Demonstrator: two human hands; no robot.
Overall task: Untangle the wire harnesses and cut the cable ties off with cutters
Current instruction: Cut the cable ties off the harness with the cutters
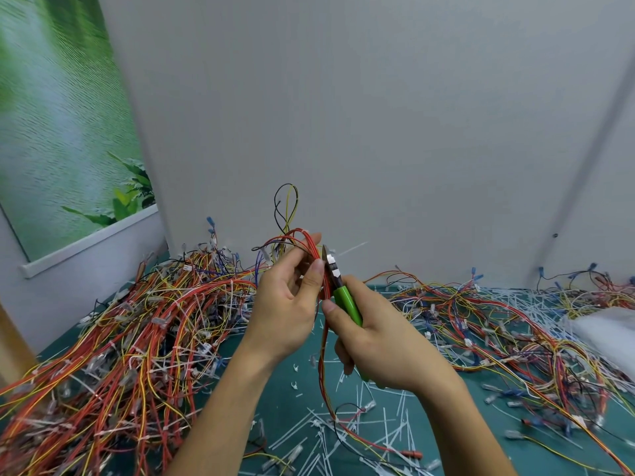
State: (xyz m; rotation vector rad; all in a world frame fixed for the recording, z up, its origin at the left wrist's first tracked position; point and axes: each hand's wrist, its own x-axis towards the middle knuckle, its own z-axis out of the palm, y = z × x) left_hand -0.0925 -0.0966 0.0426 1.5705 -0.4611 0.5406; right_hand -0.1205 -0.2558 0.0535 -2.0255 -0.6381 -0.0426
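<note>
A plain grey wall (378, 115) fills the back of the booth, and a green poster of leaves and water (58, 115) hangs at ten o'clock. Below them runs the teal worktop (283, 405), most of it covered.

From seven to nine o'clock lies a thick heap of wire harnesses (137, 338), mostly red, orange and yellow, with white ties still on them. From three to five o'clock there is a looser spread of harnesses (498, 324) with blue terminals at the far edge. Between the two, at six o'clock, cut cable ties (371, 424) litter the bare cloth. Something white and soft-looking (604, 331) sits at the three o'clock edge; I cannot tell what it is.

Both hands are raised above the middle of the worktop, almost touching each other. The left hand (288, 304) has its grip closed round a red harness (299, 238), thumb pressed on the wires. The bundle loops up past the fingers towards twelve o'clock, with thin black and yellow strands standing higher, and its tail hangs down between the wrists onto the worktop.

The right hand (381, 345) has its grip wrapped round the green handles of the cutters (343, 297). Their nose points to eleven o'clock and sits right against the red wires by the left thumb. How far the blades are parted I cannot tell.

A thin white cable tie (354, 248) sticks out from the blades towards two o'clock.
</note>
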